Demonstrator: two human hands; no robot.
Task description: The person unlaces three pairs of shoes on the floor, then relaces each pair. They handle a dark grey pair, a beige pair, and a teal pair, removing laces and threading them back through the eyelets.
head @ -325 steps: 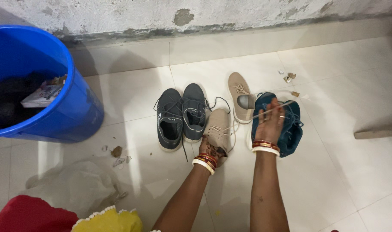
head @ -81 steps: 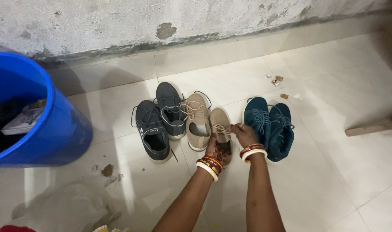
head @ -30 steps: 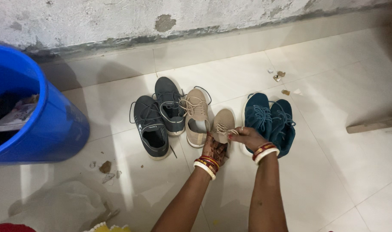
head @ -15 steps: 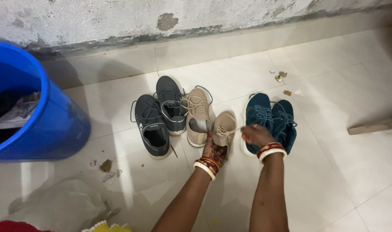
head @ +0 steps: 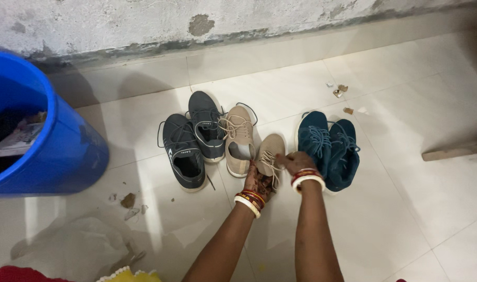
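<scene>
Bucket (head: 66, 151), blue, stands far left of the beige shoe (head: 272, 149); grey shoes (head: 194, 141) lie nearer. Left hand (head: 258, 183) clamps that shoe's heel, right hand (head: 296, 161) pinches its lace (head: 271, 164); teal shoes (head: 330, 146) sit just right.

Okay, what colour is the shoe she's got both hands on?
Beige, with matching laces: the shoe under the left hand and right hand, in the head view.

My left hand (head: 258, 183) is covering the heel of the beige shoe (head: 271, 149), so I'm not seeing that part. The blue bucket (head: 66, 151) is getting cut off at the left edge, and the stuff inside is sitting too dark to make out.
</scene>
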